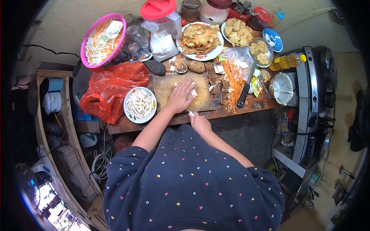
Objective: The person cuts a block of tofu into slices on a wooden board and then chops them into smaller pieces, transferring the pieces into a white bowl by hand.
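My left hand (180, 97) lies over the wooden cutting board (163, 85), fingers stretched forward and pressing on a pale food piece (193, 93) that is partly hidden under them. At the board's front edge my right hand (201, 123) is closed around what looks like a knife (190, 113); only a small whitish part shows and its blade cannot be made out. Left of the board stands a white bowl (153, 111) full of pale cut strips (139, 103). Behind the board lie a brown tuber (196, 66) and a dark oblong object (155, 67).
A black-handled knife (243, 94) lies among orange shreds (231, 81) on the right. A red plastic bag (115, 82) covers the left. Behind are a pink basin (122, 38), a plate of fried fritters (199, 36) and an oil bottle (287, 61). A stove (311, 77) stands right.
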